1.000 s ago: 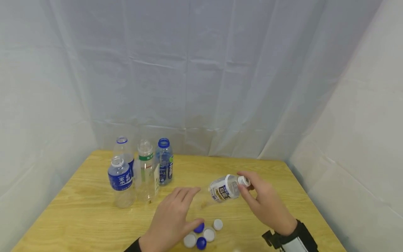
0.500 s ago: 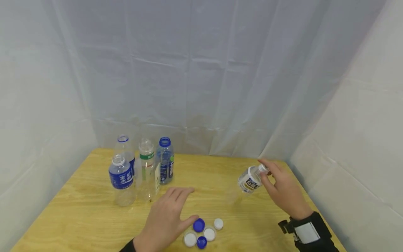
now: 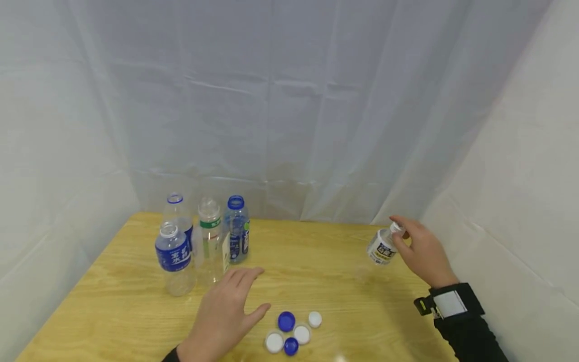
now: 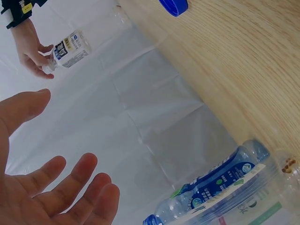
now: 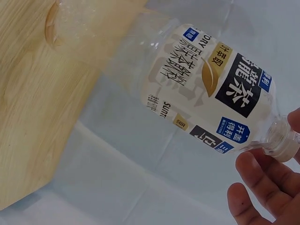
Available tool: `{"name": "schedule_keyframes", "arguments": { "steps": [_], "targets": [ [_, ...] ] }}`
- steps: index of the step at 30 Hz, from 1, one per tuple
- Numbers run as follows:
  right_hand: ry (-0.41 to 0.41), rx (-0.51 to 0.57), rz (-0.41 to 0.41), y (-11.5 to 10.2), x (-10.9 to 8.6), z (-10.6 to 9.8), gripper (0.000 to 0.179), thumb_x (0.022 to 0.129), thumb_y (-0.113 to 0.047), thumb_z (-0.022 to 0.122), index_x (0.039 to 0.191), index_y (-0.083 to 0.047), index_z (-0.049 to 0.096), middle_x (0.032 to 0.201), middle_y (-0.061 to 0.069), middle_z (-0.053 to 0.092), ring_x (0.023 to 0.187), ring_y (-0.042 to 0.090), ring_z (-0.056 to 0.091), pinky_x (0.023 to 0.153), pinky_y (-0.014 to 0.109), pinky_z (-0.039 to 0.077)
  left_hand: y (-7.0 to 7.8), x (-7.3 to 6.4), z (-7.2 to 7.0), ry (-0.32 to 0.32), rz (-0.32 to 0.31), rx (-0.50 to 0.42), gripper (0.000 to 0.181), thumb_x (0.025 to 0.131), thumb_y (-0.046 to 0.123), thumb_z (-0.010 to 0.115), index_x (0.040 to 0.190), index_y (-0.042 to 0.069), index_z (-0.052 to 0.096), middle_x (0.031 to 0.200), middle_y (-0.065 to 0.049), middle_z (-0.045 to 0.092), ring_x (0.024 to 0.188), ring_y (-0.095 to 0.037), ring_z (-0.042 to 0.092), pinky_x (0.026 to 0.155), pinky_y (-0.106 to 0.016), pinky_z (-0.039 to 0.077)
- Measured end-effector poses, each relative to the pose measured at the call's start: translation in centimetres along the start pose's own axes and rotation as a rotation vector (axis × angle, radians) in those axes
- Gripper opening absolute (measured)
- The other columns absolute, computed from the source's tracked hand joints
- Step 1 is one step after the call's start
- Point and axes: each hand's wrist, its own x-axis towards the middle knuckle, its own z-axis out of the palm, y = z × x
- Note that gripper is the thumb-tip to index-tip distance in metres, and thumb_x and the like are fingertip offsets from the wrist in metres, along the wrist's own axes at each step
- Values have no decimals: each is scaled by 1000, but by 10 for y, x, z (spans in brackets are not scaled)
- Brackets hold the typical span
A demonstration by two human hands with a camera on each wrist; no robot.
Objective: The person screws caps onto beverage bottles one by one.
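Note:
My right hand (image 3: 422,251) grips the neck of a clear plastic tea bottle (image 3: 382,247) with a white label, at the table's back right. The bottle tilts a little; whether its base touches the table I cannot tell. In the right wrist view, fingers (image 5: 262,183) curl round the bottle's uncapped-looking white neck (image 5: 280,140), partly hidden. My left hand (image 3: 221,311) holds nothing, fingers extended and thumb apart, left of several loose caps. Among these are a blue cap (image 3: 286,321), a smaller blue cap (image 3: 291,346) and a white cap (image 3: 314,319).
Several uncapped bottles stand at the left: a blue-labelled bottle (image 3: 174,259), a clear bottle with a green band (image 3: 209,246), a blue-tinted bottle (image 3: 236,229) and one behind (image 3: 176,216). Pale sheeting (image 3: 289,110) hangs behind the wooden table (image 3: 307,251).
My right hand has carried the tea bottle right and toward the back, and the bottle now leans less. My left hand has drifted slightly left, away from the caps.

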Motion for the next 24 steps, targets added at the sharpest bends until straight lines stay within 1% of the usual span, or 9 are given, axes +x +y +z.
{"name": "schedule_keyframes", "arguments": {
  "steps": [3, 7, 9, 12, 15, 19, 24],
  "targets": [
    [-27, 9, 35, 8, 3, 0, 38, 100, -14, 55, 137, -5, 60, 117, 19, 65, 89, 30, 62, 56, 28, 41, 0, 0, -1, -3, -17, 1, 67, 72, 40, 89, 129, 16, 64, 115, 1, 69, 106, -15, 63, 82, -33, 59],
    [-65, 10, 84, 17, 7, 2, 39, 102, -18, 51, 139, -7, 58, 114, 19, 65, 92, 33, 64, 63, 38, 49, 0, -1, -2, -1, -37, 11, 66, 72, 39, 89, 129, 17, 64, 110, 3, 68, 101, -11, 62, 76, -29, 58],
    [-79, 5, 96, 22, 9, 3, 40, 102, -19, 51, 140, -7, 57, 113, 18, 64, 91, 33, 64, 65, 42, 52, -1, -1, -3, 7, -35, 13, 66, 71, 39, 89, 128, 17, 64, 108, 4, 68, 99, -11, 62, 75, -29, 58],
    [-92, 5, 107, 28, 11, 4, 40, 103, -19, 50, 141, -7, 56, 115, 20, 64, 92, 35, 64, 66, 46, 53, -2, -1, -2, 14, -24, 13, 66, 71, 38, 90, 127, 16, 64, 106, 5, 68, 98, -10, 62, 75, -29, 57],
    [-104, 10, 122, 34, 13, 4, 41, 104, -19, 49, 142, -6, 55, 117, 22, 63, 93, 38, 64, 67, 49, 54, -2, -1, 0, 8, -19, 6, 66, 71, 38, 89, 128, 17, 64, 105, 6, 68, 97, -9, 61, 76, -28, 57],
    [-117, 4, 135, 42, 15, 4, 42, 105, -20, 47, 144, -5, 53, 115, 22, 62, 94, 38, 64, 67, 49, 53, -2, -1, 2, 6, -19, 3, 65, 71, 37, 89, 128, 17, 64, 104, 6, 68, 97, -9, 61, 76, -28, 57],
    [-122, 6, 151, 49, 16, 6, 43, 105, -20, 46, 144, -5, 52, 113, 22, 62, 95, 37, 63, 63, 41, 49, 0, -1, 3, 3, -22, -2, 64, 72, 36, 89, 128, 17, 63, 104, 6, 68, 96, -9, 61, 76, -29, 57]
  ]
}}
